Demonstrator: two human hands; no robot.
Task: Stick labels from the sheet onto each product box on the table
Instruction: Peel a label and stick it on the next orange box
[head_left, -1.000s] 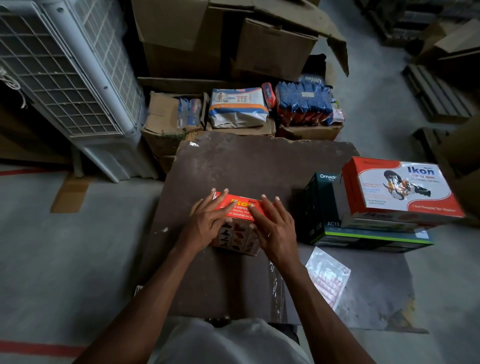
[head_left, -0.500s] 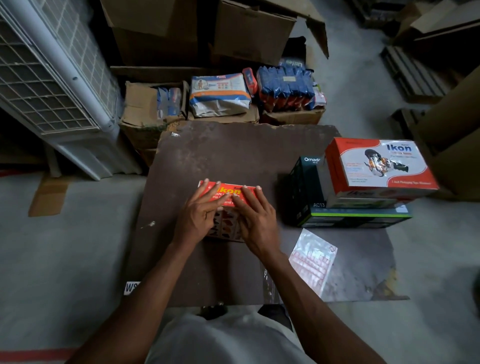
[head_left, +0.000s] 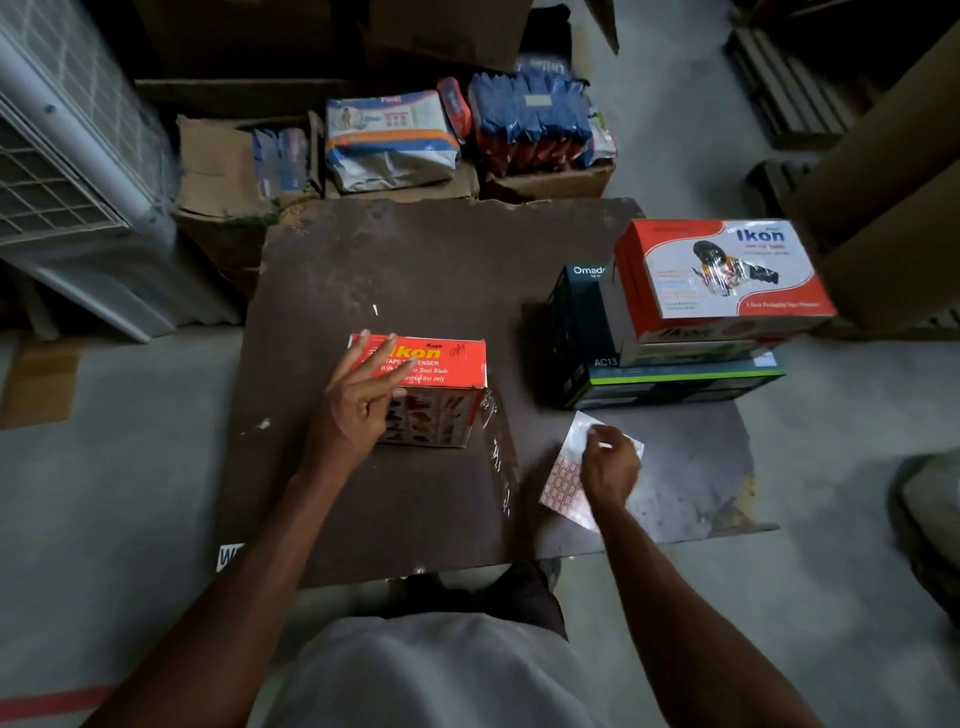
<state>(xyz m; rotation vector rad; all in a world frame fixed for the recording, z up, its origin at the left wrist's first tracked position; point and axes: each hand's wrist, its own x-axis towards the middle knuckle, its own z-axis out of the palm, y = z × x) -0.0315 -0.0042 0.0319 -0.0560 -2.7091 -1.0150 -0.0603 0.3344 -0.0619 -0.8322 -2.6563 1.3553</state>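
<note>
A small red Ikon tape dispenser box (head_left: 447, 366) stands near the middle of the dark brown table (head_left: 441, 260). My left hand (head_left: 358, 400) rests on its left end with straight, spread fingers. To the right lies the label sheet (head_left: 563, 480) in a clear sleeve. My right hand (head_left: 608, 465) is on the sheet with curled fingers, pinching at its upper part. At the right edge a larger red and white Ikon box (head_left: 722, 270) sits on another Ikon box, both stacked on a dark green Omada box (head_left: 582, 338).
Torn cardboard cartons with packets (head_left: 389, 135) and blue pouches (head_left: 530, 119) crowd the table's far edge. A white grilled cooler (head_left: 62, 171) stands at the left. Tall cardboard (head_left: 883, 197) is on the right. Clear plastic wrap (head_left: 501, 457) lies between box and sheet.
My right hand left the small box and moved right and down onto the label sheet. My left hand stays on the box. The camera view shifted.
</note>
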